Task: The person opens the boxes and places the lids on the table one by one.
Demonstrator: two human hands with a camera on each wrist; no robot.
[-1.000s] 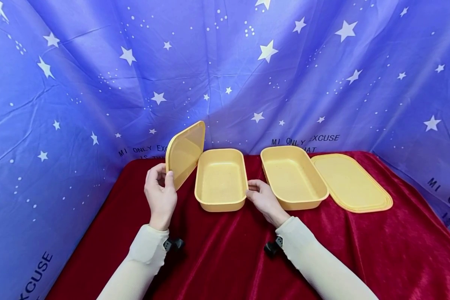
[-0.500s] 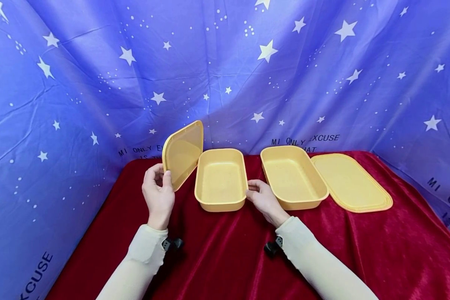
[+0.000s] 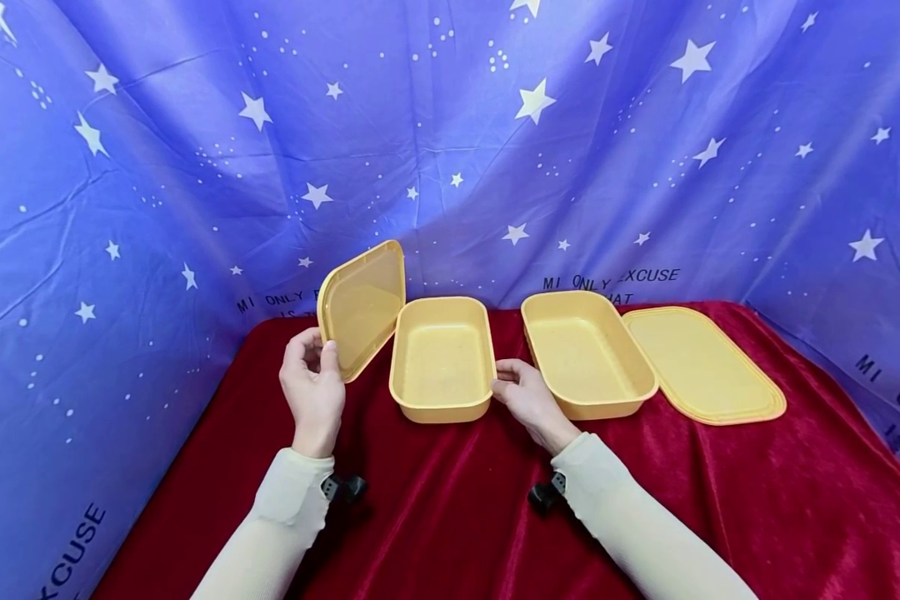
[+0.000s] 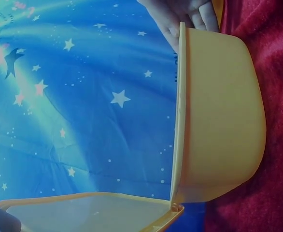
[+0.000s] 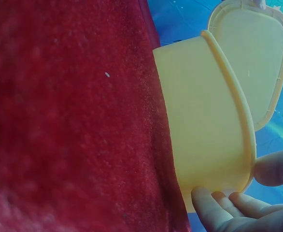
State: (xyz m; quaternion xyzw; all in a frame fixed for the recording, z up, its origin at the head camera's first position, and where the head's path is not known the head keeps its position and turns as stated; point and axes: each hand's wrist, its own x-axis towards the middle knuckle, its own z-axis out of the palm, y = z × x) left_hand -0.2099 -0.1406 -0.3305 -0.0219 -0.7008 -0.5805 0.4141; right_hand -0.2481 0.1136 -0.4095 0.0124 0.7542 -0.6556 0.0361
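My left hand (image 3: 315,396) pinches the near edge of a yellow plastic lid (image 3: 363,312), thumb on the side facing the box. The lid stands tilted up, left of an uncovered yellow food container (image 3: 442,358). In the left wrist view, the lid (image 4: 93,212) appears to meet the rim of the container (image 4: 221,116) at one corner. My right hand (image 3: 532,404) holds the container's right side near its front corner. In the right wrist view, the thumb is at the rim and the fingers (image 5: 206,205) lie against the wall. The container's inside shows nothing in it.
A second uncovered yellow container (image 3: 592,358) stands to the right, just beyond my right hand. Its neighbour is a flat yellow lid (image 3: 708,362). Everything sits on a red velvet cloth (image 3: 435,508). A blue star-patterned curtain (image 3: 450,108) closes off the back and sides.
My left hand has shifted slightly left, swinging the lid's near edge outward so more of its inner face shows. The right hand and both containers have stayed put.
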